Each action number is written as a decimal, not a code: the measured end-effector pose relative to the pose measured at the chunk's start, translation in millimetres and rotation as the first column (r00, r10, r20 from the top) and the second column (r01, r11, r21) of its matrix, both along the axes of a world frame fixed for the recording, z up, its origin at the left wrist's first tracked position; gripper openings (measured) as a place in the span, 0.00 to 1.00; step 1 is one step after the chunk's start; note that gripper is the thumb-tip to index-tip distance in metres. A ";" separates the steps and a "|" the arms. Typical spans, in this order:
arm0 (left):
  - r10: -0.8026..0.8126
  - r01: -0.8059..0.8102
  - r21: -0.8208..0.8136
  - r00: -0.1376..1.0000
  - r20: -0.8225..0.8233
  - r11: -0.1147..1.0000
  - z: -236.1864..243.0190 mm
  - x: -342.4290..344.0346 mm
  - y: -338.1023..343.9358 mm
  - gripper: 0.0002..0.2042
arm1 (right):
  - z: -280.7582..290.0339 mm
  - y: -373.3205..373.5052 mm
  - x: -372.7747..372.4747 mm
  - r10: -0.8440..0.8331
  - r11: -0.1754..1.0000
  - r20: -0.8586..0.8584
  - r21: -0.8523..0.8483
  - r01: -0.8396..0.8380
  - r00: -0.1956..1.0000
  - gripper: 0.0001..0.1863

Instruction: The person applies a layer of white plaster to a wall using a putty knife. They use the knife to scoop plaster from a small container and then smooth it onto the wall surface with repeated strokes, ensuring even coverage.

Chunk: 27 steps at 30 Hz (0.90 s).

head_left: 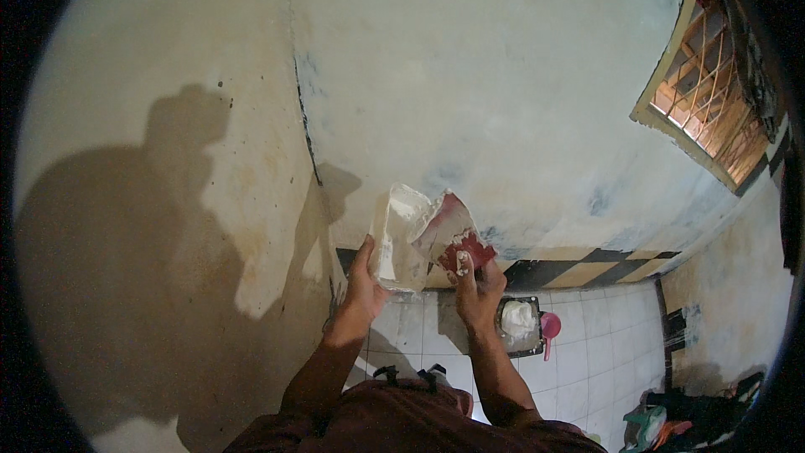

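My left hand point(362, 294) grips a pale, flat rectangular plate point(407, 256) by its lower left side. White putty point(406, 203) is smeared along the plate's left side and top. In my right hand point(480, 295) is a red putty spreader point(471, 249), its blade largely coated in whitish putty. The spreader's left edge meets or overlaps the plate's right side; whether they touch I cannot tell. Some white putty clings to my right fingers. Both hands are in front of the lower wall point(503, 134).
On the tiled floor point(579, 369), a dark tray point(530, 353) holds a white putty mound point(517, 316), with a pink dipper point(550, 325) beside it. A cracked corner runs down on the left. A barred window point(708, 84) is at upper right; cloth items point(696, 419) lie at lower right.
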<state>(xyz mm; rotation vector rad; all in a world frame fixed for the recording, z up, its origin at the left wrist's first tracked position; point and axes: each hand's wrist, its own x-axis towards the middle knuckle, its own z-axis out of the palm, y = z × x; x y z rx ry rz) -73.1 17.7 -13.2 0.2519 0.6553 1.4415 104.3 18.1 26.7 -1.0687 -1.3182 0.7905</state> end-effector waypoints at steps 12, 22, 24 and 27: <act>-0.009 0.010 -0.021 0.999 0.035 1.000 -3.7 -0.3 -7.3 0.31 | -12.5 4.1 -0.1 -0.004 0.987 0.298 0.157 -0.044 0.955 0.12; -0.050 0.047 0.032 0.994 0.098 0.998 -3.4 3.2 -9.0 0.28 | -17.5 -1.0 7.1 -0.092 0.979 0.513 0.201 -0.016 0.854 0.12; -0.057 0.055 0.018 0.991 0.117 0.998 -3.1 6.1 -10.9 0.28 | -16.9 2.2 7.7 -0.126 0.962 0.490 0.273 -0.015 0.862 0.11; -0.043 0.044 0.001 0.987 0.154 0.999 3.1 4.6 -9.5 0.29 | -18.9 -7.7 12.1 -0.201 0.944 0.414 0.325 0.062 0.888 0.11</act>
